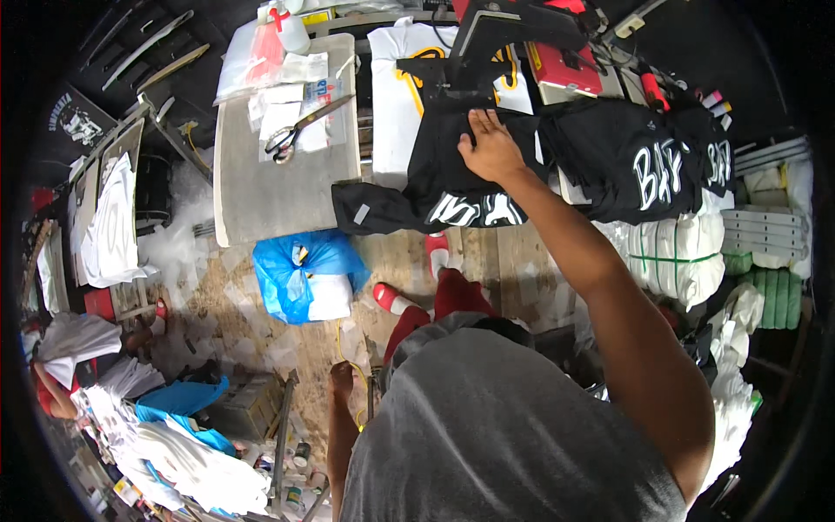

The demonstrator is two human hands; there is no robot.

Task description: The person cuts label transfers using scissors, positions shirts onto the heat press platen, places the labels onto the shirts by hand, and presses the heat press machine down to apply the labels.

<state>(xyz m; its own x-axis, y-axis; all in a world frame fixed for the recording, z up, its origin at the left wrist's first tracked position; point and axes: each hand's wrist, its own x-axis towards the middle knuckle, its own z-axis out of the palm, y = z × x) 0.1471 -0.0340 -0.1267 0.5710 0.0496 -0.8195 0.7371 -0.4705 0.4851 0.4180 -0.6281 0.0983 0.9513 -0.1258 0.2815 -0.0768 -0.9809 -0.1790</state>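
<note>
My right hand [491, 150] lies flat on a black garment [442, 157], fingers stretched out and thumb apart. The garment is spread under the arm of a black press [513, 39], with bold white lettering along its near edge and a sleeve hanging to the left. Beneath it lies a white shirt [390, 104] with a black and yellow print. To the right is another black garment [626, 161] with white lettering. My left hand [342, 380] hangs low by my side, beside a yellow cord [339, 341]; its fingers cannot be made out.
Scissors [300, 130] lie on papers on the grey table [239, 187] at left, near a spray bottle [290, 31]. A blue plastic bag [283, 270] sits on the floor below. Tied white bundles [674, 257] stand at right. At far left a person [56, 391] is among white cloths.
</note>
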